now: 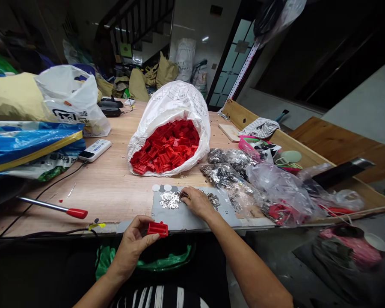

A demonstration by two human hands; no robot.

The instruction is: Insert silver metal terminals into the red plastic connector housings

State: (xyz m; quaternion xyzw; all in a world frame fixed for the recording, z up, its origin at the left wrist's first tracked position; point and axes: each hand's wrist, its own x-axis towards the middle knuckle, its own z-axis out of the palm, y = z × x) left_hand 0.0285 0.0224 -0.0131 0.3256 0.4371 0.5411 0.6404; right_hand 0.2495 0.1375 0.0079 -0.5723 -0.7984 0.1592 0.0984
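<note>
My left hand is closed around one end of a small red plastic housing, held at the table's front edge with its hollow side showing. Over a grey mat, my right hand has its fingertips pinched together and pointing down; whatever they hold is too small to make out. Just left of those fingertips lies a pile of small shiny flat metal pieces. A second pile of small metal parts sits to the right, partly hidden by the hand. Beyond the mat, a white woven sack lies open, filled with red plastic housings.
Clear bags of metal parts and a pink basket crowd the right side. At left are a red-handled lever, a white power bank with a cable, and bulky bags. A green bag hangs below the table edge.
</note>
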